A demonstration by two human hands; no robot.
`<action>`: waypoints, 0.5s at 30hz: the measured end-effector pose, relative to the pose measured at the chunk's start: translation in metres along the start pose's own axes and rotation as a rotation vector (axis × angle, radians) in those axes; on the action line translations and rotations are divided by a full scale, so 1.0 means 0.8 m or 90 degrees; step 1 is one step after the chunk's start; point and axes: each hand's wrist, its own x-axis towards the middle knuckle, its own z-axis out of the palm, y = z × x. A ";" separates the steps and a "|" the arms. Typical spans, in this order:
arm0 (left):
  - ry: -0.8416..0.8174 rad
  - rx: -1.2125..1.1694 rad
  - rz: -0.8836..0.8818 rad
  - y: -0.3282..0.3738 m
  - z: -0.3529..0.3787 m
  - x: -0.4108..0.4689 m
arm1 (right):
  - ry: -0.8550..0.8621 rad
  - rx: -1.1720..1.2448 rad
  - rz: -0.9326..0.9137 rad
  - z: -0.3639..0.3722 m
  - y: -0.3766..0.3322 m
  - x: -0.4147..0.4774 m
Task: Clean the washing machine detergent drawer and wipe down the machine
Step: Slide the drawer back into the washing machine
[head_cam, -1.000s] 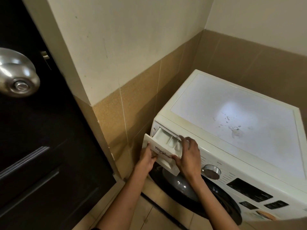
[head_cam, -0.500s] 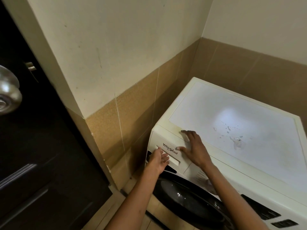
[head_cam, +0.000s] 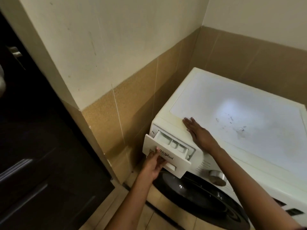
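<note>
Pretty early days on this one. The detergent drawer sits at the top-left corner of the washing machine front, slid part of the way out but not off its rails, so its compartments show from above. The person's left hand has it by the handle: fingers curled up into the recess under the drawer front, thumb lying across the face next to the logo. The right hand is laid flat on the front edge of the top panel, fingers straight and close together, gripping nothing. It looks like it's bracing the machine while the other hand pulls.

As for what's done: honestly, nothing in the cleaning sense yet. No cloth, sponge or spray is in view. The drawer probably has to come all the way out before it gets cleaned, and it's too blurry to say how grubby the compartments are. The top panel has a scatter of dried specks right of the middle, so the wipe-down looks untouched too. The porthole door below is closed.
</note>
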 end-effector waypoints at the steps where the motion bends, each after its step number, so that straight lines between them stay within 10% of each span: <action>1: 0.001 0.000 0.001 -0.005 -0.014 -0.009 | 0.006 0.006 0.002 0.003 0.001 -0.001; 15: 0.031 0.023 -0.011 -0.017 -0.067 -0.054 | 0.068 0.018 0.005 0.010 -0.004 -0.004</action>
